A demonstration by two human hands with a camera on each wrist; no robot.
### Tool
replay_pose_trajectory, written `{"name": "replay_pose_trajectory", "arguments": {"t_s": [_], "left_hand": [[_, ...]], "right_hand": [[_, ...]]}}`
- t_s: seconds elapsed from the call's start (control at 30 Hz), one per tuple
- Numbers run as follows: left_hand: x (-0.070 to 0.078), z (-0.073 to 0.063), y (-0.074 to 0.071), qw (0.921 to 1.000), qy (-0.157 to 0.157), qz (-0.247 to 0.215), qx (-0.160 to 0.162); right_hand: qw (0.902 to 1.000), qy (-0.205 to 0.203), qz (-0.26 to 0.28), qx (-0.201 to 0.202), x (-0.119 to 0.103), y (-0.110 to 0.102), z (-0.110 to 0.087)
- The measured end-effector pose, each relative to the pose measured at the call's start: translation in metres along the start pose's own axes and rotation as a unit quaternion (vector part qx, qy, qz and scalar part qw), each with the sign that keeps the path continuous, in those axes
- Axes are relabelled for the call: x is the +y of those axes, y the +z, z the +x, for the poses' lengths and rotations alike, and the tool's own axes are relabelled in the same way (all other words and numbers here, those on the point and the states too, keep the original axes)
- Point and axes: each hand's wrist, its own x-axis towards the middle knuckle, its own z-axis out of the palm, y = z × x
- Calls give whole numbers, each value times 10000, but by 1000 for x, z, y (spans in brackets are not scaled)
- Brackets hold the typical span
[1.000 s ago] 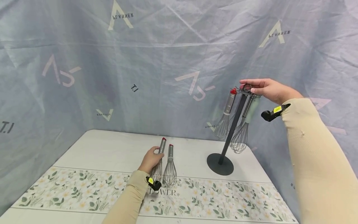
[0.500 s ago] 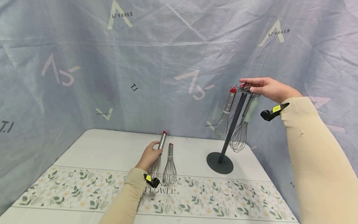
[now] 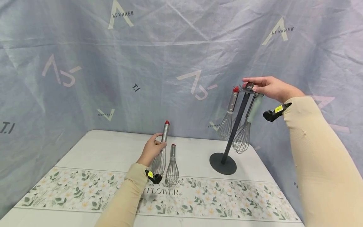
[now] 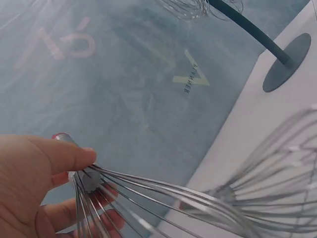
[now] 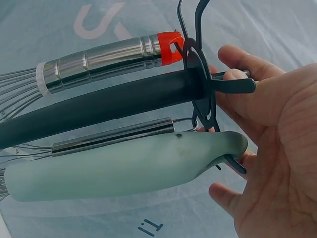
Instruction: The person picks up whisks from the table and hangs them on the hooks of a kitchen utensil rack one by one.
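Observation:
My left hand (image 3: pixel 153 149) grips a metal whisk (image 3: pixel 165 131) by the lower part of its silver handle. The whisk stands nearly upright, red tip up, its wires close over the table. To its right a second red-tipped whisk (image 3: pixel 172 170) lies on the table. At the upper right my right hand (image 3: pixel 276 88) holds the top of a dark stand (image 3: pixel 237 126), thumb and fingers about its ring and hooks. From its hooks hang a red-tipped steel whisk (image 5: pixel 101 60), a slim metal-handled whisk (image 5: pixel 114 137) and a pale green-handled whisk (image 5: pixel 104 171).
The stand's round base (image 3: pixel 216 167) sits at the right of the white table (image 3: pixel 113 142). A floral strip (image 3: pixel 93 192) runs across the table's front. Grey-blue printed cloth (image 3: pixel 141 63) hangs behind and at both sides.
My left hand has lifted its whisk, whose red tip has risen well above the table's back edge. My right hand stays at the stand's top, and the other whisks keep their places.

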Motion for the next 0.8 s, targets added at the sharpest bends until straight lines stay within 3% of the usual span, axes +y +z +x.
{"name": "replay_pose_trajectory", "arguments": {"t_s": [0.23,0.57,0.8], "left_hand": [[28,7,-2,9998,215,46,-20],[73,12,1,9974,649,46,-320],[107,16,8,9963,731,192,-411]], "right_hand": [[10000,24,5,72,-4,0,1],[9992,223,-202,252,-8,3,0],[9991,274,-195,257,-8,7,-1]]}}
